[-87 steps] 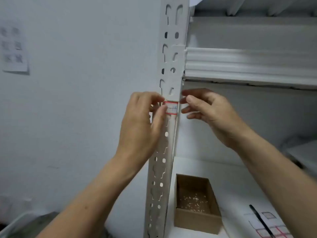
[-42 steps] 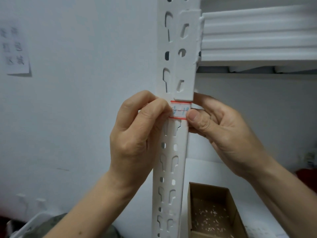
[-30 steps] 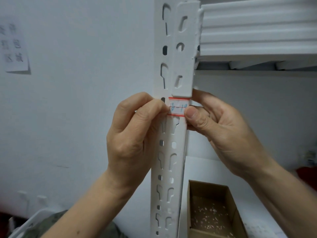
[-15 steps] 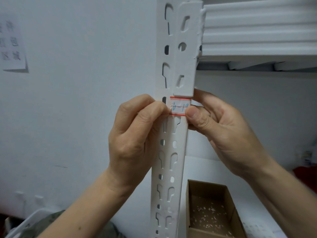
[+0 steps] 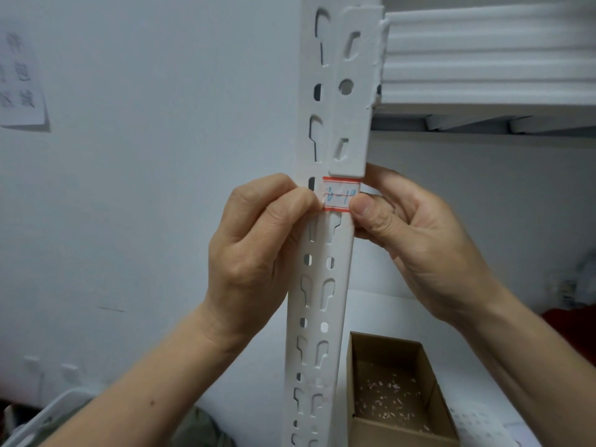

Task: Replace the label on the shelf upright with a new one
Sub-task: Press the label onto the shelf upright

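A small white label (image 5: 341, 195) with red borders and blue handwriting sits on the white slotted shelf upright (image 5: 317, 301), just under a bracket plate. My left hand (image 5: 258, 253) curls against the upright's left side, thumb and forefinger pinching the label's left edge, which looks slightly lifted. My right hand (image 5: 416, 243) holds the upright from the right, its thumb tip pressed on the label's right edge. The label's ends are hidden under my fingers.
A white shelf beam (image 5: 483, 59) runs right from the upright. Below stands an open cardboard box (image 5: 396, 391) with paper scraps on the lower white shelf (image 5: 387, 311). A paper notice (image 5: 21, 82) hangs on the left wall. A white bin rim (image 5: 48, 417) shows bottom left.
Both hands closed in from beside the label onto the upright. Since then they have held almost still, the left fingertips working at the label's left edge.
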